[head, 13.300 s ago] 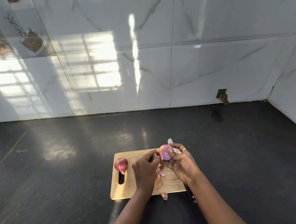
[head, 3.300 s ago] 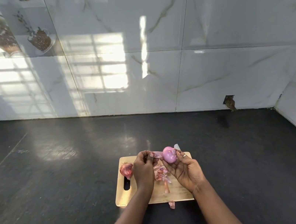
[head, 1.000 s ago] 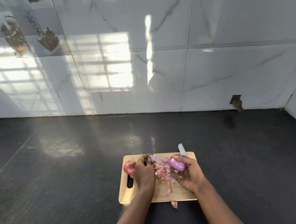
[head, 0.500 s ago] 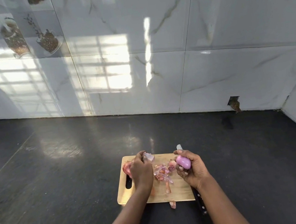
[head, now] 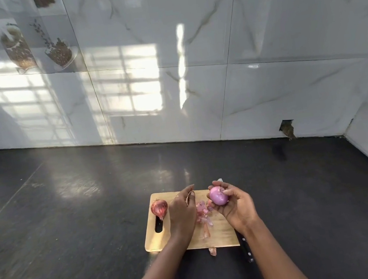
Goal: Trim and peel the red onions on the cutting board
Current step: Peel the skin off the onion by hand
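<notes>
My right hand [head: 235, 206] grips a peeled, glossy pink onion [head: 218, 196] above the right part of the wooden cutting board [head: 157, 241]. My left hand [head: 182, 212] hovers over the board's middle with relaxed fingers, and I cannot tell if it holds a scrap of skin. An unpeeled red onion [head: 159, 208] lies at the board's left, beside the handle slot. Pink onion peels [head: 203, 213] are heaped between my hands. A knife with a black handle [head: 246, 247] lies along the board's right edge, mostly hidden under my right arm.
The board rests on a dark, glossy counter [head: 70, 217]. A white marble-tiled wall [head: 190, 66] runs along the back and turns forward at the right. One peel scrap [head: 212, 251] lies on the counter just off the board's near edge.
My left hand has drawn away from the unpeeled onion toward the board's middle. My right hand has raised and turned the peeled onion so more of it shows.
</notes>
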